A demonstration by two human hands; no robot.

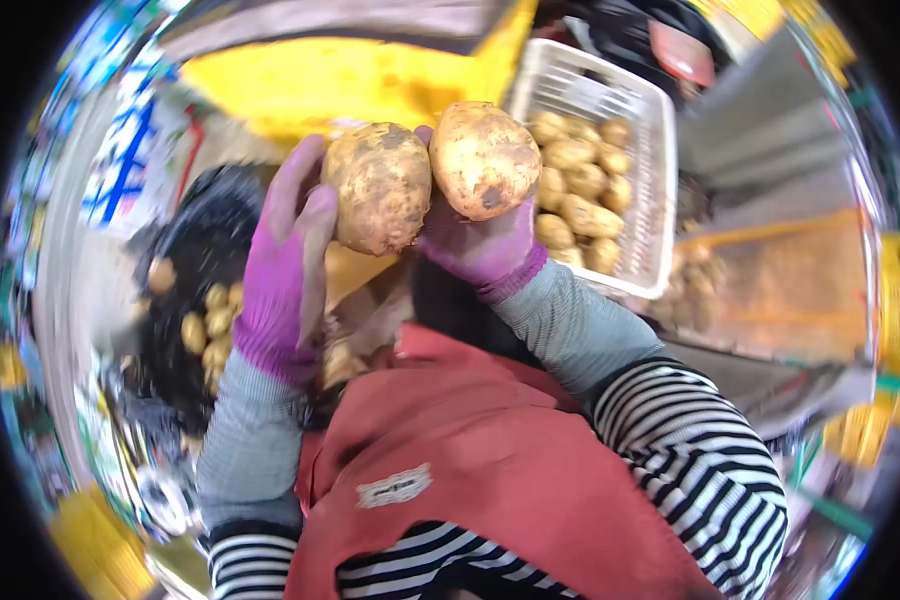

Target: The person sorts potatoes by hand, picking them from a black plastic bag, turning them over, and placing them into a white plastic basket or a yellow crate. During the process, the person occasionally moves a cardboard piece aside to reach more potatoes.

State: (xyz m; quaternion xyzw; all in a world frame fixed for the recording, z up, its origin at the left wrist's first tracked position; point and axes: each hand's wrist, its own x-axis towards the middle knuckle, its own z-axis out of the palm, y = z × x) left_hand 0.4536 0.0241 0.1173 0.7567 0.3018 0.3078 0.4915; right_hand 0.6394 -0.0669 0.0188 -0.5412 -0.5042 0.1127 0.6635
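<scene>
Both my hands wear purple gloves and are raised in front of me, each with one large potato. My left hand (295, 235) grips a brown, soil-marked potato (378, 188) from its left side, thumb toward me. Beside it, a paler yellow potato (485, 160) with a few dark spots rests in my right hand (482, 245), which cups it from below; most of those fingers are hidden behind it. The two potatoes are side by side, almost touching.
A white plastic crate (660, 200) of potatoes stands to the right of my hands. On the left, a black bag (205, 215) holds more potatoes. Yellow material (340, 85) lies beyond my hands, and a grey-and-orange panelled container (790, 260) is at the far right.
</scene>
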